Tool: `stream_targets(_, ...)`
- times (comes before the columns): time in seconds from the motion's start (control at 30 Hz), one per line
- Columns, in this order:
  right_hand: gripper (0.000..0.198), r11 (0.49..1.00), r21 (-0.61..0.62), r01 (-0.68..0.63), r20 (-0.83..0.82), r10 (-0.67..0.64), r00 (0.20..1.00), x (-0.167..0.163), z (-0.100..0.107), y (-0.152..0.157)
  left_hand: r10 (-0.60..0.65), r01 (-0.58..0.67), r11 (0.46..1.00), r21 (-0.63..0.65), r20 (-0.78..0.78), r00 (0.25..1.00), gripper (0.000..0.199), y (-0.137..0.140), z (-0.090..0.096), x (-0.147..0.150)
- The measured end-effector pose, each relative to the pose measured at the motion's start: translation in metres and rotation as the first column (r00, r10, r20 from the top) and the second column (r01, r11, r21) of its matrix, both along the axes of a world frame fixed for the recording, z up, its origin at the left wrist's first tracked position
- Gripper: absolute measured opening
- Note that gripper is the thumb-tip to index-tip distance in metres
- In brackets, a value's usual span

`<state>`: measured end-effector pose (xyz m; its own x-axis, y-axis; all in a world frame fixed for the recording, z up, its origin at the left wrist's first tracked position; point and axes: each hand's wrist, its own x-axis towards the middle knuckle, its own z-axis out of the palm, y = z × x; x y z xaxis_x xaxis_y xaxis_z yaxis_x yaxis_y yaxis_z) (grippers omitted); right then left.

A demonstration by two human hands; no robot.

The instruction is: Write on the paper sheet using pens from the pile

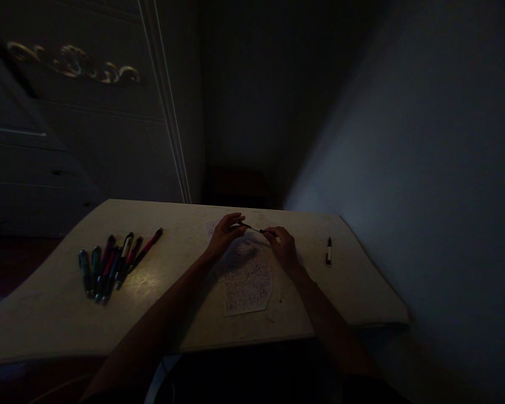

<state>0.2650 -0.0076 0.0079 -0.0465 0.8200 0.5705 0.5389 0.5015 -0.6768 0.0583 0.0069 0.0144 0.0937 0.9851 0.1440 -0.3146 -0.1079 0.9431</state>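
Observation:
Between my two hands a slim pen is held level, dark at both ends with a pale stretch in the middle. My left hand pinches its left end, with the upper fingers raised. The right end sits in the closed fingers of my right hand. Under my hands lies a sheet of paper covered in dense handwriting, and the shadow of my hands falls on its upper part. Whether the pen is whole or in parts is too dark to tell.
On the left of the white table lie several pens in a loose group. A single short pen lies at the right. A pale wall borders the table's right side. A cabinet stands behind on the left.

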Motion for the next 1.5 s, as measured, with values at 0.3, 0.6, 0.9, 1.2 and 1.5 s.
stream_targets(0.3,0.017,0.999,-0.008,-0.039,0.022,0.039,0.999,-0.002,0.002,-0.002,0.015,-0.024,0.998,-0.052,-0.168,0.986,0.046,0.003,-0.005,-0.003)
stream_targets(0.6,0.022,0.999,-0.043,-0.014,-0.002,0.014,1.000,0.000,0.000,0.001,0.006,0.004,0.998,0.060,-0.160,0.987,0.036,0.005,-0.004,-0.006)
stream_targets(0.9,0.021,1.000,0.006,0.003,-0.007,-0.002,1.000,-0.002,-0.001,0.000,0.004,-0.003,0.996,-0.085,0.007,1.000,0.051,0.006,-0.007,-0.001)
stream_targets(1.2,0.024,0.999,0.034,-0.003,-0.062,0.005,0.998,-0.002,-0.002,0.001,0.046,-0.048,0.997,-0.059,-0.036,0.998,0.043,0.007,-0.010,-0.004)
stream_targets(1.5,0.026,0.997,0.043,0.064,-0.075,-0.061,0.995,0.002,-0.005,0.003,0.005,-0.005,1.000,-0.018,0.001,1.000,0.042,0.010,-0.012,-0.005)
